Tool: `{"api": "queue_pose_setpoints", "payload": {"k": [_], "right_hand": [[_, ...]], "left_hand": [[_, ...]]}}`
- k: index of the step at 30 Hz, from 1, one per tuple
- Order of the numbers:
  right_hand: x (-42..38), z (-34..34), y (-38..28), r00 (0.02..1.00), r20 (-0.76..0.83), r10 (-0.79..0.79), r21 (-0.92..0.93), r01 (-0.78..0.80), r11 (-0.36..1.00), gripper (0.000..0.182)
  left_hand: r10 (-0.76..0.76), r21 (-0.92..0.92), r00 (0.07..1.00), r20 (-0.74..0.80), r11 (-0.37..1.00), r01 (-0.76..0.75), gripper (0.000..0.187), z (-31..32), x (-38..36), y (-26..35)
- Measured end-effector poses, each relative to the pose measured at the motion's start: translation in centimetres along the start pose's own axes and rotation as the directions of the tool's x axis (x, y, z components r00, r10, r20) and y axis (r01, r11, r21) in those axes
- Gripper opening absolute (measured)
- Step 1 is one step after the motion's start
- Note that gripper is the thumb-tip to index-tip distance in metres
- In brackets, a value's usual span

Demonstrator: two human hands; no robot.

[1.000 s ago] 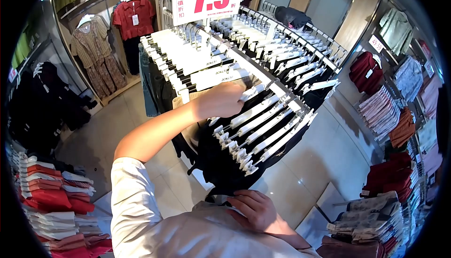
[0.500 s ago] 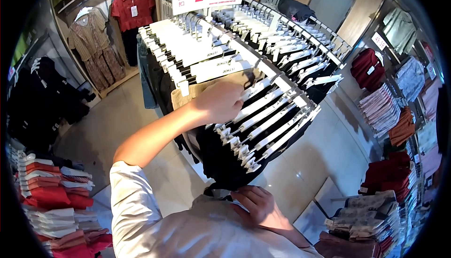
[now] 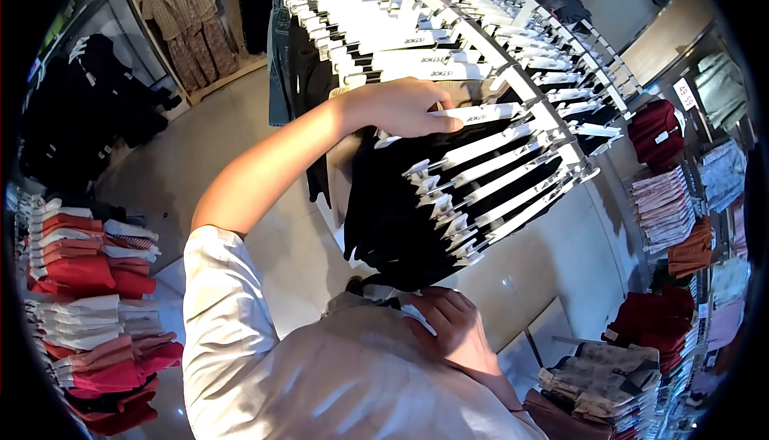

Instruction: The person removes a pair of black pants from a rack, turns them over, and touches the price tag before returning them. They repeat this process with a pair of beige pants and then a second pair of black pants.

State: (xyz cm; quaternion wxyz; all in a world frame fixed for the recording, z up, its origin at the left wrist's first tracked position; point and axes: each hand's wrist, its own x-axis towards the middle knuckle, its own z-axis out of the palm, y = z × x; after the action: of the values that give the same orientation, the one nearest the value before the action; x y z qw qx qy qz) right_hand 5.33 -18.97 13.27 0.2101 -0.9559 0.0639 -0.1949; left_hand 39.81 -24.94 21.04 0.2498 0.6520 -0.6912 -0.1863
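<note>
My left hand [image 3: 408, 108] reaches over the rack and is closed on the end part of a white trouser hanger [image 3: 490, 113], thumb in front. Black trousers [image 3: 384, 192] hang below it. A beige garment [image 3: 340, 169] shows just behind, partly hidden by my forearm. More white hangers [image 3: 497, 176] with black garments hang nearer to me on the same rail [image 3: 501, 60]. My right hand [image 3: 452, 324] is held close to my chest with its fingers curled. Something white and dark shows beside those fingers, too little of it to name.
A second rail of hangers [image 3: 589, 48] runs behind on the right. Folded-over red and white garments [image 3: 88, 256] hang at left, black clothes [image 3: 88, 112] above them. Stacked garments [image 3: 601, 380] and wall displays line the right side. Tiled floor [image 3: 224, 152] lies between.
The view has shifted, so the rack appears higher and further right. My left hand has moved onto the hanger, which now stands apart from the nearer ones. The right hand stays by my chest.
</note>
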Motion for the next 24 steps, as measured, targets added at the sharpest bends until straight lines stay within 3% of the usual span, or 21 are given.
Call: {"api": "queue_pose_setpoints", "payload": {"k": [5, 7, 8, 9, 11, 15, 19, 22, 23, 24], "right_hand": [[-0.5, 0.1, 0.6, 0.999, -0.012, 0.041, 0.013, -0.041, 0.999, 0.035], [-0.5, 0.2, 0.7, 0.998, -0.023, 0.053, 0.015, -0.053, 0.998, 0.035], [-0.5, 0.3, 0.8, 0.999, -0.022, 0.048, 0.014, -0.048, 0.999, 0.035], [-0.6, 0.4, 0.8, 0.999, -0.021, 0.041, 0.012, -0.04, 0.999, 0.034], [-0.5, 0.5, 0.8, 0.999, -0.015, 0.029, 0.013, -0.029, 1.0, 0.034], [-0.4, 0.5, 0.4, 1.0, -0.013, 0.0, 0.007, 0.0, 1.0, 0.034], [-0.9, 0.7, 0.5, 0.999, -0.04, 0.009, 0.02, -0.008, 1.0, 0.034], [-1.2, 0.8, 0.6, 0.999, -0.04, 0.023, 0.032, -0.022, 0.999, 0.034], [-1.3, 0.9, 0.7, 0.999, -0.046, 0.023, 0.028, -0.022, 0.999, 0.034], [-1.4, 0.9, 0.8, 0.998, -0.052, 0.024, 0.023, -0.023, 0.999, 0.034]], "left_hand": [[-0.122, -0.194, 0.991, 0.059, 0.972, 0.131, 0.039, -2.2, -1.1, 0.9], [-0.138, -0.229, 0.937, -0.32, 0.971, 0.065, 0.033, -2.5, -0.9, 0.3], [-0.046, -0.089, 0.897, -0.44, 0.996, 0.008, 0.034, -2.7, -1.2, 0.6], [-0.041, -0.086, 0.899, -0.436, 0.996, 0.004, 0.034, -2.4, -1.0, -0.3], [0.134, 0.363, 0.87, -0.475, 0.93, 0.055, 0.035, -1.5, -0.1, -2.5], [-0.128, 0.278, 0.943, -0.307, 0.936, 0.218, 0.039, -1.1, 0.3, -1.8], [-0.144, 0.321, 0.975, -0.166, 0.927, 0.192, 0.046, -2.4, 1.9, -2.2], [-0.253, -0.124, 0.964, 0.082, 0.957, 0.261, 0.029, -3.2, 3.2, -3.3], [-0.25, -0.119, 0.965, 0.084, 0.959, 0.259, 0.029, -3.0, 3.4, -3.5], [-0.253, -0.227, 0.964, 0.083, 0.937, 0.265, 0.025, -2.6, 3.6, -3.7]]}}
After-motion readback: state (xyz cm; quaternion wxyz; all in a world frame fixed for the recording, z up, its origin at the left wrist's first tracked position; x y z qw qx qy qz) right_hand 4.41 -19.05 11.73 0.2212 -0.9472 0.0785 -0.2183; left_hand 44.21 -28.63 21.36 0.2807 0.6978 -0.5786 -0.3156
